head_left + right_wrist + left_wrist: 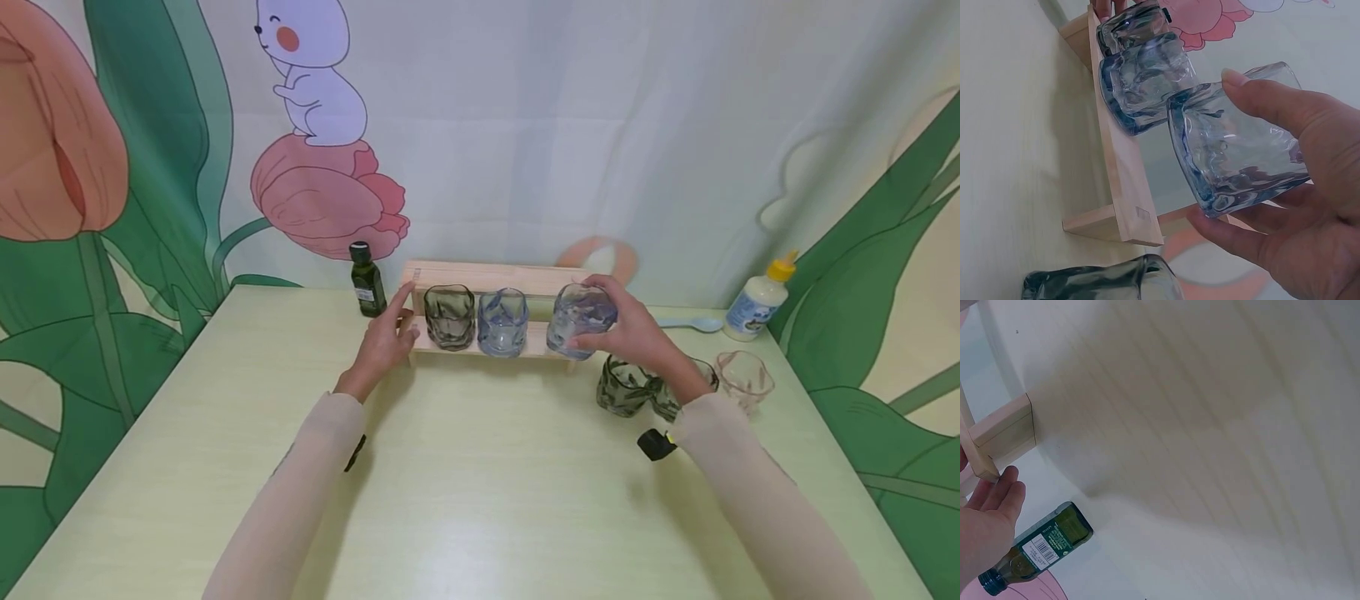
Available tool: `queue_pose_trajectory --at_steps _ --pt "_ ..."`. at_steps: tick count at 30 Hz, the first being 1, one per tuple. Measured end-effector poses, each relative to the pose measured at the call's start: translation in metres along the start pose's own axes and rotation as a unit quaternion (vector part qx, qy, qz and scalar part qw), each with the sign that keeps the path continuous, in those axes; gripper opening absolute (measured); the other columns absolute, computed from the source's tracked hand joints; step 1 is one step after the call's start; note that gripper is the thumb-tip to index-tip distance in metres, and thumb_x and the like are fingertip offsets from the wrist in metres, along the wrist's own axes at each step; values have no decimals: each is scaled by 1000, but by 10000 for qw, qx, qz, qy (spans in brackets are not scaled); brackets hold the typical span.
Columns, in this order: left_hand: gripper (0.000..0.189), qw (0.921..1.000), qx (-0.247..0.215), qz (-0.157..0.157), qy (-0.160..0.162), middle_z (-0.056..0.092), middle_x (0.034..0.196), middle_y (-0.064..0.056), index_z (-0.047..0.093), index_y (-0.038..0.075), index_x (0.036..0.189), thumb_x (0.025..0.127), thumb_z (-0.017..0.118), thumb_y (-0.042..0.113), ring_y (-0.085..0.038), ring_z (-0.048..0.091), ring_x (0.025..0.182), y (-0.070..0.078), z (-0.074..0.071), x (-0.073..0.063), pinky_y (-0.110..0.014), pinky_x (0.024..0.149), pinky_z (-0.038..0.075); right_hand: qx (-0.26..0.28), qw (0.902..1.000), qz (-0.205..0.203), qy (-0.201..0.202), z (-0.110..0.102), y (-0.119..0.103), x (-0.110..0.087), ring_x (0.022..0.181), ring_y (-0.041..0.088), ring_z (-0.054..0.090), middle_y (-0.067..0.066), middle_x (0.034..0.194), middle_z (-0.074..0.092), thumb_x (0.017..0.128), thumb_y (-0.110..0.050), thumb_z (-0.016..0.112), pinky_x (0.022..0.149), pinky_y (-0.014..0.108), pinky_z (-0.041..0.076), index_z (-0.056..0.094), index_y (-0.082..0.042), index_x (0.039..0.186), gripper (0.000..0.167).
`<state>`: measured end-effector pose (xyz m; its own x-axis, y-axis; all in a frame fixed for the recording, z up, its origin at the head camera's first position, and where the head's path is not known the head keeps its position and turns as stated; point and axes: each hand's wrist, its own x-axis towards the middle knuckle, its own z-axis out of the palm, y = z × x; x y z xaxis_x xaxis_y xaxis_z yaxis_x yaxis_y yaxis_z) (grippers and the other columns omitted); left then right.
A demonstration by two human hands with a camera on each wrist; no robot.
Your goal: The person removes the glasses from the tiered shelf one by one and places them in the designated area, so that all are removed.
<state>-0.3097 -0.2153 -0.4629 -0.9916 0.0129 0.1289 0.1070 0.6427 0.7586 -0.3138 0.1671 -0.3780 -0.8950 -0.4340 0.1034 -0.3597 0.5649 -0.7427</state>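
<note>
My right hand [630,329] grips a clear bluish drinking glass [581,317] over the right end of a two-step wooden rack [495,277]. In the right wrist view, thumb and fingers hold opposite sides of this glass [1235,144], whose base is apart from the shelf. A dark grey glass [450,318] and a blue-tinted glass [502,323] stand side by side on the lower step. At the rack's left end, my left hand [384,342] holds the wood. Its fingertips bend against the end piece [1004,434] in the left wrist view.
A dark green bottle [367,282] stands left of the rack. Two grey-green glasses [621,387] and a pinkish glass [744,379] sit front right, partly behind my right forearm. A pale blue spoon [701,324] and a yellow-capped white bottle [753,304] lie farther back.
</note>
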Motion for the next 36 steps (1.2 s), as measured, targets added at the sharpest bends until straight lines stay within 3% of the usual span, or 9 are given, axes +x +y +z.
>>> queue_pose_trajectory --at_steps 9,23,29,36 --pt "81 10000 -4 -39 6 57 138 -22 18 34 160 97 60 4 -40 52 133 1 0 0 -55 110 42 -245 9994 -202 98 -10 -3 -23 118 39 53 21 142 47 77 -22 87 97 56 43 36 -13 148 87" --pt "81 10000 54 7 15 58 137 -23 18 33 160 97 60 4 -41 53 133 1 0 0 -56 109 42 -539 9985 24 58 -20 2 -67 115 39 55 22 139 50 76 -28 88 93 55 46 37 -15 147 88" --pt "81 10000 37 -46 12 58 137 -22 18 34 159 97 60 4 -40 53 133 1 1 0 -55 111 41 -605 9980 145 137 -19 5 -89 114 39 55 22 137 51 73 -31 90 91 55 48 39 -16 145 90" --pt "81 9999 28 117 90 58 135 -25 19 35 160 97 58 3 -43 53 131 3 0 -3 -57 109 42 -536 9982 140 214 -13 14 -109 114 38 55 20 134 52 72 -29 91 89 52 48 41 -12 144 89"
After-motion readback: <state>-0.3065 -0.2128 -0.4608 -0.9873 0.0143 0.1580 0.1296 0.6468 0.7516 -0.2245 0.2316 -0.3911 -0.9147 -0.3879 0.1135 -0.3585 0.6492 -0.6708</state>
